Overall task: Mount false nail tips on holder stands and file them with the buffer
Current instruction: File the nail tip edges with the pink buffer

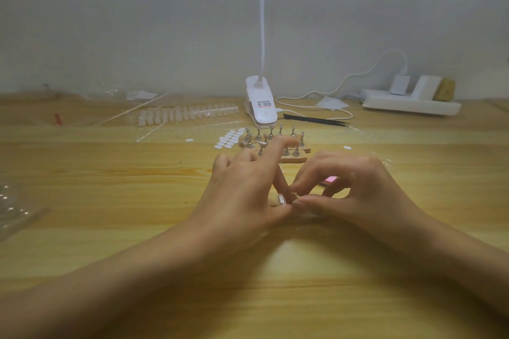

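The task was judged to be at an early stage, with mounting in hand and filing not yet begun. A strip of false nail tips [187,114] was laid at the back left of the tabletop [110,187], still in its row, with a sheet of white adhesive pads [230,139] set nearer the middle. The holder stands [275,140] were gathered on a small base just behind the hands. No mounted tips could be made out on them, though the view there was blurred. The pink buffer [329,180] was left lying flat under the arch of the right hand, untouched. Most of the stands, and all of the filing, were therefore taken as still to be done.

Both forearms were brought in low over the near edge, and the hands met at the centre. A single stand [280,200], small and silvery, was pinched in the grip of the left hand [242,190] between thumb and forefinger, while the other left fingers were spread forward toward the base. The right hand [355,181] was arched, with its thumb and forefinger pressed together against the top of that stand. Whether a nail tip or a pad was held between them could not be told.

A clip lamp [261,107], black tweezers [316,119] and a power strip [407,104] were seen further back, and clear packaging [16,206] at the left edge.
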